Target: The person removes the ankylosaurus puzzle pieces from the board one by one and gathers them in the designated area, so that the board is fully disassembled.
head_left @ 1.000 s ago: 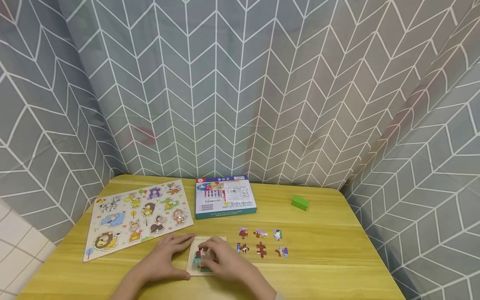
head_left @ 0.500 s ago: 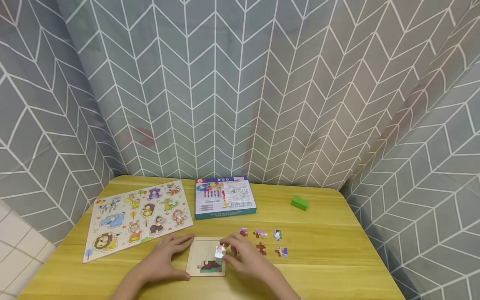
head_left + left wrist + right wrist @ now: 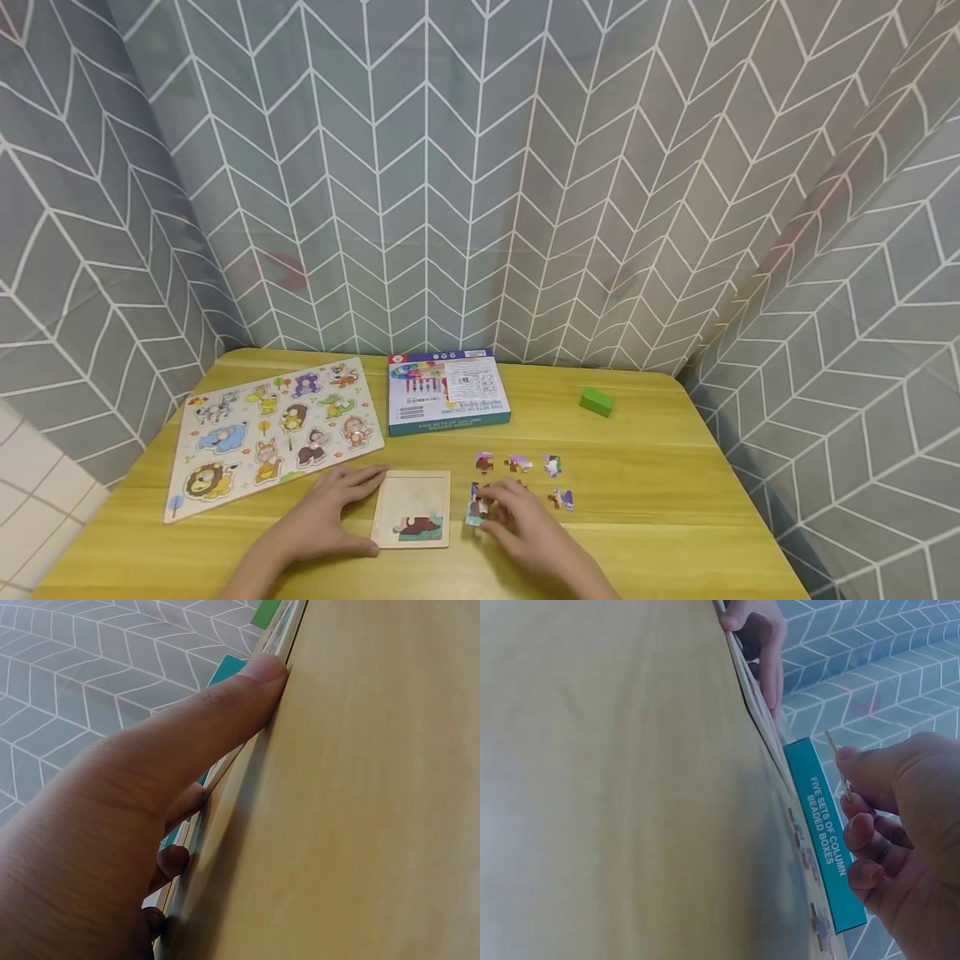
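Note:
A small square wooden puzzle tray (image 3: 401, 493) lies near the table's front, with joined pieces (image 3: 420, 526) in its lower right part. Along its left side rests my left hand (image 3: 322, 518), the fingertips near its top corner and the thumb at its bottom corner. In the left wrist view the thumb (image 3: 217, 709) stretches straight along the tray's edge. To the right of the tray, my right hand (image 3: 528, 535) pinches a jigsaw piece (image 3: 475, 511) between thumb and fingers. That piece (image 3: 837, 761) appears edge-on, off the table, in the right wrist view.
Several loose jigsaw pieces (image 3: 519, 464) lie in two rows beyond the right hand, which partly covers them. A wooden animal puzzle board (image 3: 247, 458) is at the left. Behind stand a boxed toy (image 3: 450, 396) and a green block (image 3: 597, 402). A patterned curtain (image 3: 465, 208) surrounds the table.
My right hand has lifted a jigsaw piece out of the tray and carried it rightward, to beside the loose pieces. The left hand has stayed at the tray.

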`<action>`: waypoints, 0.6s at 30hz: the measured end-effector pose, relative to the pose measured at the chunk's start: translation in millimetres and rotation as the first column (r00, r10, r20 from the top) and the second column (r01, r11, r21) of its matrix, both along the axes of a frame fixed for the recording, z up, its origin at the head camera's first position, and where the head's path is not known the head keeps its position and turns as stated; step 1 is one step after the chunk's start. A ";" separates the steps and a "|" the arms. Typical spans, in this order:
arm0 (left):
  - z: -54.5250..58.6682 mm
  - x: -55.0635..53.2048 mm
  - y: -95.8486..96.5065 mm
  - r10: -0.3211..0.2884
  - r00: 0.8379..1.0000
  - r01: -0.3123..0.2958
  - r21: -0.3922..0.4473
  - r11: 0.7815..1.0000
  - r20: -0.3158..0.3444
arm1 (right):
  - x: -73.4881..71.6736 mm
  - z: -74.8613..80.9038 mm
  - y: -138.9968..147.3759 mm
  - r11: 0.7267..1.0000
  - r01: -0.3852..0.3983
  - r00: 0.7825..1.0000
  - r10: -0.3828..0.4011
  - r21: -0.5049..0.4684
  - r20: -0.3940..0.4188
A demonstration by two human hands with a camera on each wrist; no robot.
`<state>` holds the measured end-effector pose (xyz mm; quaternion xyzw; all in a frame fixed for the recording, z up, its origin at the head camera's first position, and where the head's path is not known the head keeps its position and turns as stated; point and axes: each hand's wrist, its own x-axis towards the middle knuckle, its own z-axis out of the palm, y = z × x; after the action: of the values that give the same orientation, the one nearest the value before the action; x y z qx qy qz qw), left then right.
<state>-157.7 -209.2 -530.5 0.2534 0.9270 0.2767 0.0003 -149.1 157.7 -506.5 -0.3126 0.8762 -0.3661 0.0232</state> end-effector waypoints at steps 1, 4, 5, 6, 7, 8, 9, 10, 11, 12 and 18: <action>0.1 -0.2 -0.2 0.000 1.000 0.000 -0.002 1.000 -0.001 | 1.3 -0.8 1.1 1.000 -0.002 1.000 0.002 -0.002 -0.001; 0.1 -0.4 -0.4 0.000 1.000 0.000 -0.012 1.000 -0.003 | 5.0 -3.2 3.9 1.000 -0.015 1.000 0.015 -0.008 0.005; -0.1 -0.5 -0.3 -0.001 1.000 0.001 -0.013 1.000 -0.003 | 6.1 -4.2 4.8 1.000 -0.018 1.000 0.018 -0.007 0.006; 0.0 -0.5 -0.3 -0.002 1.000 0.002 -0.014 1.000 -0.003 | 7.1 -5.3 5.5 1.000 -0.020 1.000 0.020 -0.006 0.006; 0.2 -0.4 -0.2 -0.002 1.000 0.002 -0.014 1.000 -0.003 | 7.9 -6.6 6.2 1.000 -0.022 1.000 0.022 -0.007 0.009; 0.4 -0.5 -0.2 -0.002 1.000 0.002 -0.013 1.000 -0.002 | 8.8 -7.7 6.6 1.000 -0.022 1.000 0.023 -0.011 0.017; 0.6 -0.5 -0.2 -0.003 1.000 0.003 -0.011 1.000 -0.001 | 9.4 -9.2 7.0 1.000 -0.024 0.999 0.025 -0.013 0.020; 0.9 -0.5 -0.1 -0.003 1.000 0.003 -0.009 1.000 -0.001 | 10.0 -10.5 7.2 0.999 -0.028 0.999 0.029 -0.019 0.024; 1.0 -0.5 -0.1 -0.002 1.000 0.002 -0.007 1.000 -0.003 | 10.5 -11.7 7.2 0.999 -0.035 0.999 0.036 -0.024 0.026; 1.0 -0.5 -0.1 -0.001 1.000 0.001 -0.007 1.000 -0.005 | 10.9 -13.1 7.1 0.999 -0.042 0.999 0.043 -0.030 0.030; -1.5 -0.3 -0.4 0.003 1.000 -0.003 -0.009 1.000 -0.015 | 11.5 -18.9 5.3 0.997 -0.080 0.997 0.081 -0.019 0.019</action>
<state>-158.0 -209.6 -532.1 0.2541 0.9286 0.2704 -0.0057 -137.6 162.9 -525.4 -0.3441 0.8593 -0.3758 0.0438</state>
